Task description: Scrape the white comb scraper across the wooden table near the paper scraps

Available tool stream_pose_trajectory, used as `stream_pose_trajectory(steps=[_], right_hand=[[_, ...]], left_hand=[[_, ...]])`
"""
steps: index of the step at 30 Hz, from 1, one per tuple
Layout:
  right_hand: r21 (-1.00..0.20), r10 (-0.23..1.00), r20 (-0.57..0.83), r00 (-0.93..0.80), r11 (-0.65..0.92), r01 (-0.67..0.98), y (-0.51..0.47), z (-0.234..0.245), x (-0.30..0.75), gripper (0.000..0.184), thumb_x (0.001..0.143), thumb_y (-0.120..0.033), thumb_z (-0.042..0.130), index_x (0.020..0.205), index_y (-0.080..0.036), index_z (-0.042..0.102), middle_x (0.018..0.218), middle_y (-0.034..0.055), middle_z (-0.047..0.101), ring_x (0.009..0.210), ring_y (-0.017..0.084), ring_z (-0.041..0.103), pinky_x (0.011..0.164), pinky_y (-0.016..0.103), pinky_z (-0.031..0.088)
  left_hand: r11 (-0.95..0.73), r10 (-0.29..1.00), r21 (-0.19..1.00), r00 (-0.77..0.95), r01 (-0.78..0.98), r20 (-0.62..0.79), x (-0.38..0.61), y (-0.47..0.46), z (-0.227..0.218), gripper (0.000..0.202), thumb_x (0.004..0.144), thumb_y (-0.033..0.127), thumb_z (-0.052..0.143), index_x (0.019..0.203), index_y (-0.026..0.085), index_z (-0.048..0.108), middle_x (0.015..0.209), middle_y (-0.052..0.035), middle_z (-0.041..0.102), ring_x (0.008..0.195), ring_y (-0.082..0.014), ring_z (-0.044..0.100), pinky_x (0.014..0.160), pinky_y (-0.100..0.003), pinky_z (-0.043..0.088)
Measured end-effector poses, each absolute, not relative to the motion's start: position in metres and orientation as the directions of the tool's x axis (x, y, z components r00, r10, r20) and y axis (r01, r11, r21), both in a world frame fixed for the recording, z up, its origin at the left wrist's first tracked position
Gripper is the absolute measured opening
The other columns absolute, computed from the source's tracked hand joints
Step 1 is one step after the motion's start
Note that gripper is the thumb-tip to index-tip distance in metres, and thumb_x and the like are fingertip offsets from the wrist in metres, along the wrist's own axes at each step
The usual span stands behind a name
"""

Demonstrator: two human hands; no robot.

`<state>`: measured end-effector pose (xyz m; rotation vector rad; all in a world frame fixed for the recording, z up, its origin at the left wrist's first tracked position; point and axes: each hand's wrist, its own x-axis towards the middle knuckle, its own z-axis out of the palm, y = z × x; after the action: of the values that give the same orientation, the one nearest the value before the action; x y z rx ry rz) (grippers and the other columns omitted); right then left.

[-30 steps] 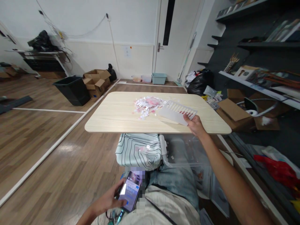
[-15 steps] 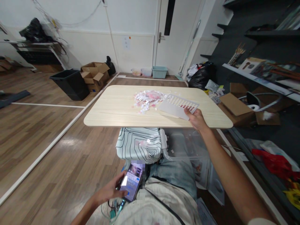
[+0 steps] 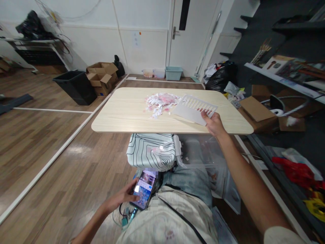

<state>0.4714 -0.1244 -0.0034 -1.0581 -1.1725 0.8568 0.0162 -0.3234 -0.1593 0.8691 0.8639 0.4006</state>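
My left hand (image 3: pixel 128 194) is closed around a smartphone (image 3: pixel 144 190) near my lap, its thumb over the lit screen. A cable runs from the phone's lower end. Over the right part of the table, my right hand (image 3: pixel 214 123) grips a white slotted plate (image 3: pixel 194 109) by its near right corner. The plate is tilted, with a row of long slots along its far side. Just left of it lies a pile of small white and pink paper-like pieces (image 3: pixel 162 101) on the pale wooden table (image 3: pixel 119 115).
A patterned cushion-like bundle (image 3: pixel 149 150) and a clear plastic bin (image 3: pixel 198 152) sit between me and the table. Cardboard boxes (image 3: pixel 259 108) and shelving stand at the right. A black bin (image 3: pixel 76 88) and a teal basket (image 3: pixel 173 73) are beyond the table.
The phone screen shows a different, bluer picture in its lower half. The view has tipped slightly, so the table appears higher. Both hands keep their holds.
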Motion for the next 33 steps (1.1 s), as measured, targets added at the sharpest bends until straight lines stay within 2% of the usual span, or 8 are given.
stream_pose_trajectory(steps=[8,15,17,20,23,28,33], right_hand=[[-0.950,0.929,0.310,0.203,0.313,0.015,-0.123,-0.006,0.473,0.059,0.062,-0.068,0.091,0.099,-0.024,0.077,0.103,0.0036,0.082,0.106,0.026,0.076,0.103,0.040,0.059],[-0.945,0.922,0.326,0.209,0.326,0.032,-0.121,-0.008,0.474,0.059,0.065,-0.069,0.089,0.100,-0.022,0.077,0.107,0.0052,0.081,0.109,0.026,0.076,0.106,0.041,0.058],[-0.944,0.922,0.327,0.210,0.327,0.033,-0.122,-0.007,0.473,0.061,0.064,-0.069,0.089,0.100,-0.022,0.077,0.110,0.0057,0.081,0.111,0.027,0.076,0.107,0.042,0.057],[-0.946,0.925,0.321,0.202,0.323,0.022,-0.122,-0.005,0.472,0.064,0.062,-0.071,0.089,0.100,-0.022,0.076,0.108,0.0064,0.082,0.114,0.029,0.075,0.107,0.044,0.057],[-0.947,0.930,0.317,0.189,0.321,0.010,-0.123,-0.003,0.471,0.063,0.062,-0.072,0.089,0.098,-0.022,0.074,0.105,0.0070,0.082,0.118,0.031,0.074,0.106,0.045,0.058],[-0.945,0.928,0.322,0.189,0.326,0.006,-0.123,-0.003,0.470,0.061,0.063,-0.070,0.089,0.099,-0.023,0.074,0.108,0.0074,0.082,0.124,0.031,0.071,0.108,0.045,0.057],[-0.945,0.926,0.324,0.196,0.327,0.016,-0.122,-0.003,0.470,0.064,0.063,-0.072,0.088,0.102,-0.024,0.073,0.114,0.0079,0.081,0.126,0.030,0.071,0.111,0.046,0.056]], left_hand=[[0.581,0.642,0.814,0.622,-0.013,-0.448,0.009,-0.324,-0.174,0.072,0.078,0.028,0.086,0.146,0.026,0.062,0.153,-0.0095,0.062,0.147,-0.0385,0.047,0.126,-0.054,0.030],[0.554,0.655,0.831,0.636,-0.039,-0.407,0.012,-0.324,-0.170,0.074,0.079,0.025,0.087,0.148,0.026,0.060,0.151,-0.0095,0.063,0.140,-0.0377,0.052,0.118,-0.049,0.040],[0.564,0.655,0.824,0.642,-0.062,-0.400,0.013,-0.324,-0.164,0.067,0.082,0.027,0.083,0.146,0.025,0.061,0.147,-0.0093,0.066,0.136,-0.0366,0.055,0.114,-0.046,0.042],[0.590,0.639,0.804,0.653,-0.076,-0.407,0.014,-0.324,-0.156,0.042,0.092,0.034,0.071,0.133,0.021,0.068,0.132,-0.0095,0.071,0.127,-0.0349,0.060,0.108,-0.045,0.044],[0.563,0.647,0.824,0.652,-0.061,-0.394,0.014,-0.322,-0.152,0.031,0.094,0.035,0.068,0.120,0.020,0.072,0.121,-0.0081,0.072,0.119,-0.0327,0.062,0.104,-0.043,0.044],[0.520,0.650,0.854,0.660,-0.023,-0.378,0.015,-0.319,-0.153,0.038,0.090,0.031,0.072,0.126,0.020,0.070,0.127,-0.0087,0.070,0.120,-0.0329,0.060,0.104,-0.042,0.043],[0.552,0.644,0.832,0.659,-0.051,-0.388,0.014,-0.322,-0.156,0.046,0.085,0.027,0.076,0.130,0.022,0.068,0.129,-0.0079,0.070,0.123,-0.0329,0.059,0.106,-0.042,0.044]])
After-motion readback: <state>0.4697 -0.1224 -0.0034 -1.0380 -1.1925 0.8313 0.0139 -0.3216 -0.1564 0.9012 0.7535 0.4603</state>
